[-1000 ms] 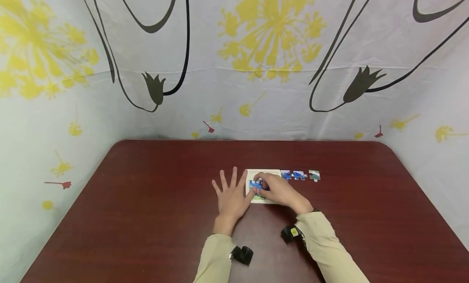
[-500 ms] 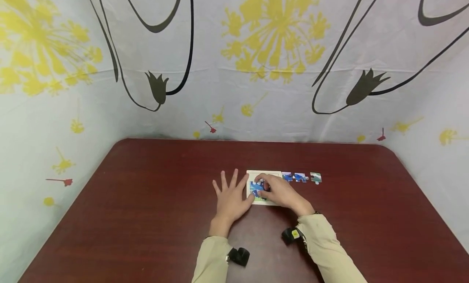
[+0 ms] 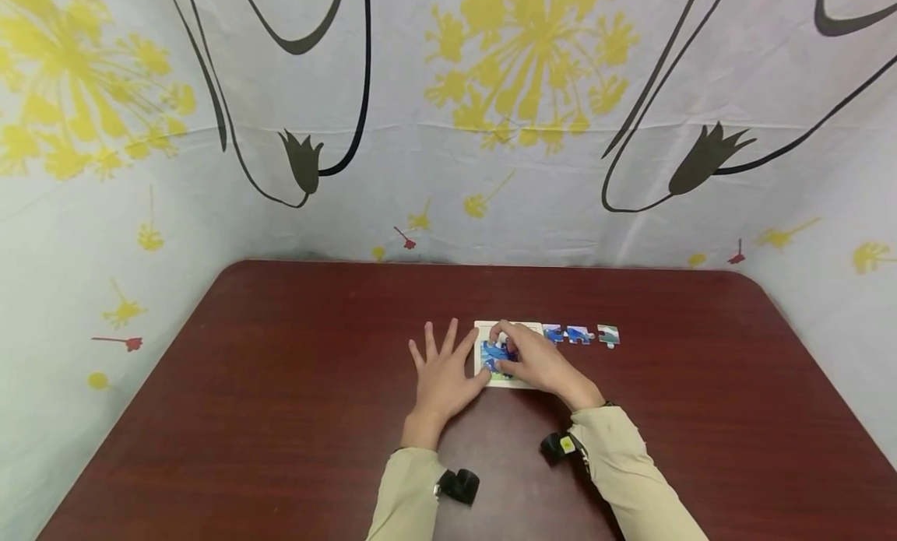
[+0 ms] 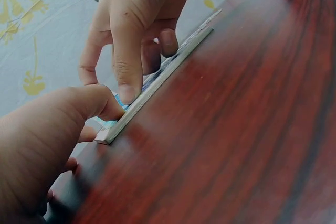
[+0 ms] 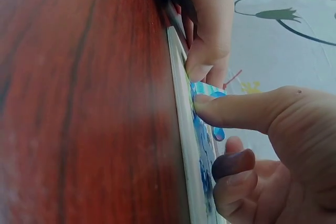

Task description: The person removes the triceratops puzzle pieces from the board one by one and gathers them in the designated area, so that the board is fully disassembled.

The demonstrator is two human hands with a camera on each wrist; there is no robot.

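A small jigsaw tray (image 3: pixel 509 384) with a pale rim and a partly blue picture lies flat on the dark red table. My left hand (image 3: pixel 441 384) rests at its left side with fingers spread, the thumb pressing the near left corner. Over the tray, my right hand (image 3: pixel 545 363) pinches a blue jigsaw piece (image 5: pixel 210 89) between thumb and bent index finger. In the right wrist view that piece stands tilted up from the tray, light blue stripes showing. The other right fingers curl above the picture and hide part of it.
Loose jigsaw pieces lie in a row right of the tray: one blue piece (image 3: pixel 553 333) by its edge, another blue piece (image 3: pixel 578 335), and a greenish piece (image 3: pixel 608 335) farther right. A patterned white cloth (image 3: pixel 364 222) hangs behind the table (image 3: pixel 280 385).
The head view has shifted slightly. My right index finger has risen a little and bent more over the tray; the left hand keeps its place at the tray's left edge.
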